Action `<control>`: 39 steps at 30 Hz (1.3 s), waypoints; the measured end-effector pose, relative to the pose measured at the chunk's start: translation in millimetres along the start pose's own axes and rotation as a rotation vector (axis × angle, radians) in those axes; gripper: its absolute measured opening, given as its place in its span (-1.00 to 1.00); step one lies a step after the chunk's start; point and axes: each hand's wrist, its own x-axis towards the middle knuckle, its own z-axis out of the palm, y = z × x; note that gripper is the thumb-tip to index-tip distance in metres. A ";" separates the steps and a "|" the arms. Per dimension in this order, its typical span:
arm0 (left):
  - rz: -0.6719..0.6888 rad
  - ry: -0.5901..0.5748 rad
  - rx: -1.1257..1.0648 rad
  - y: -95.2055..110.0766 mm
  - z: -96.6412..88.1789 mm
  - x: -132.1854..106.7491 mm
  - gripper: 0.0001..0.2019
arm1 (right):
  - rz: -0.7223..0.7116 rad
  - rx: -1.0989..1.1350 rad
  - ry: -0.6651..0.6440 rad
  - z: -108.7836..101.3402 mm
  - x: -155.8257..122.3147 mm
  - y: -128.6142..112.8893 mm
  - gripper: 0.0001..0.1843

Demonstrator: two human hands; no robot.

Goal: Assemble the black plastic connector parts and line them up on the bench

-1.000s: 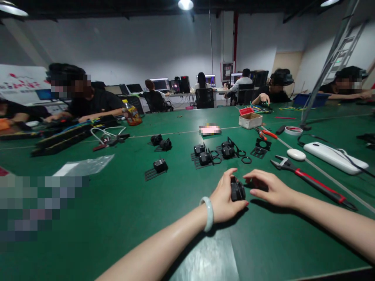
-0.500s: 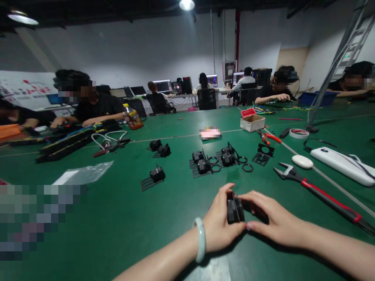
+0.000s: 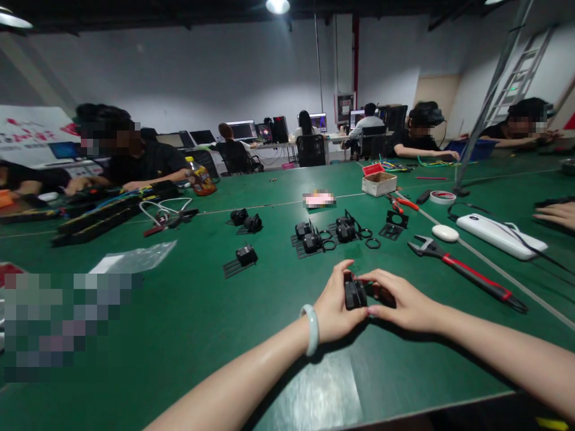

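My left hand [image 3: 338,306] wraps round a black cable gland [image 3: 354,293] just above the green table, a pale bangle on the wrist. From the other side, my right hand [image 3: 399,300] curls its fingers and thumb about the gland's right end, which its fingers partly hide. Beyond my hands lie more black glands on slotted brackets [image 3: 311,240], with loose black ring nuts [image 3: 372,243] beside them. A bare black bracket [image 3: 394,225] with a round hole stands farther right. Another gland on a bracket [image 3: 245,256] sits to the left.
An adjustable wrench [image 3: 471,272] with red and black handle lies at right, near a white power bank [image 3: 501,234], a white mouse-like object [image 3: 445,233] and a tape roll [image 3: 442,197]. Behind are a small box [image 3: 379,184] and orange pliers [image 3: 406,204]. Plastic bags lie left; co-workers sit around.
The camera view has shifted, so the table's front edge now shows. Both hands keep hold of the black gland. Another person's hand has come into view at the far right.
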 end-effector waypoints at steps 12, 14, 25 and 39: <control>-0.078 -0.017 -0.003 3.2 5.5 -7.9 -0.22 | 0.116 0.062 -0.027 0.3 -13.7 5.8 -0.53; -0.050 -0.018 0.009 3.5 1.5 -1.2 -0.24 | 0.100 0.050 -0.021 -4.7 -8.2 6.0 -0.54; -0.030 -0.017 0.024 3.5 -0.6 2.4 -0.25 | 0.119 0.061 0.001 -5.5 -4.6 4.4 -0.53; -0.090 0.012 0.008 6.6 -0.1 -7.7 -0.22 | 0.167 0.116 0.012 4.5 -11.0 2.0 -0.49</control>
